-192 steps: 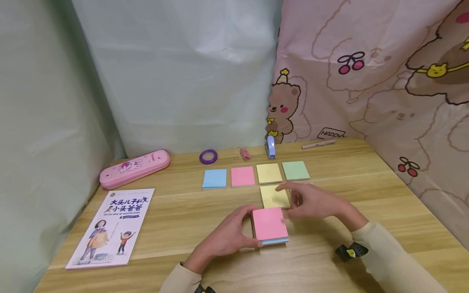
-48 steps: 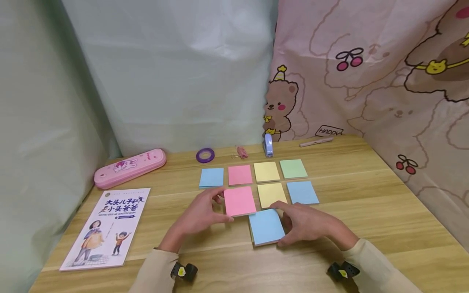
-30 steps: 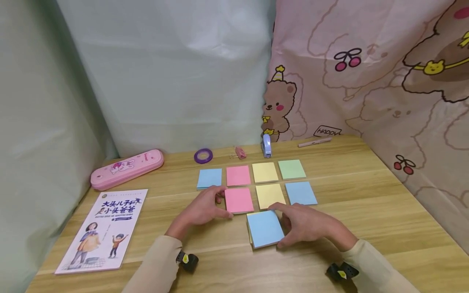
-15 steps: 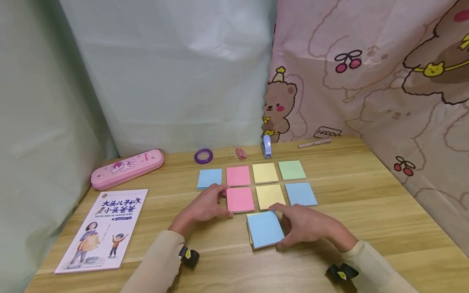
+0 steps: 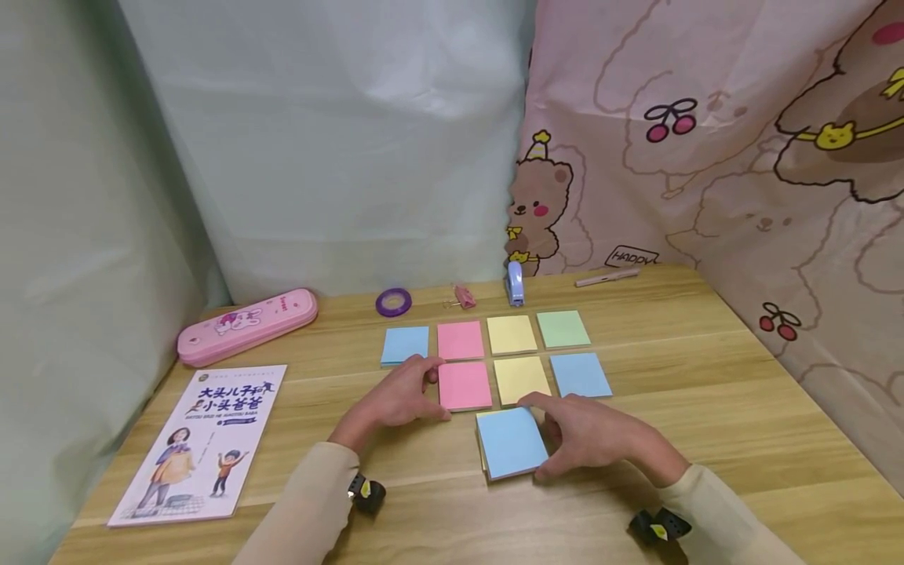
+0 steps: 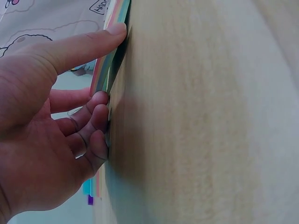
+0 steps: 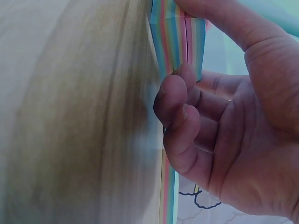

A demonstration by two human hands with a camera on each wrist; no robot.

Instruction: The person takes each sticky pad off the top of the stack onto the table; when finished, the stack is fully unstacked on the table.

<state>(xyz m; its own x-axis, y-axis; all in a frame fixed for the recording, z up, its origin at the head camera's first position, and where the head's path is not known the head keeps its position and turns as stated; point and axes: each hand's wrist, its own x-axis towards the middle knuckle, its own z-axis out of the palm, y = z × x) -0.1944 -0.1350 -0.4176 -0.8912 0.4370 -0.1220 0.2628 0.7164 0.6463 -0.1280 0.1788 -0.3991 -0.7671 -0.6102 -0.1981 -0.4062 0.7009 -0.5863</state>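
Note:
My left hand pinches a pink sticky note pad by its left side, thumb at the near corner and index finger at the far one. In the left wrist view the pad's striped edge shows between thumb and fingers, with a dark gap beneath it. My right hand holds the right side of a small stack topped by a blue sticky note pad; a sliver of yellow peeks out at its left. The right wrist view shows the stack's layered colours. A yellow pad lies just right of the pink one.
Behind are blue, pink, yellow and green pads; another blue pad sits right. Farther back: tape, binder clip, stapler, pen. Left: pencil case, booklet.
The pink pad has come off the stack and gone left beside the yellow pad, baring the blue one. Lately my left hand has nudged it slightly right; my right hand has stayed still.

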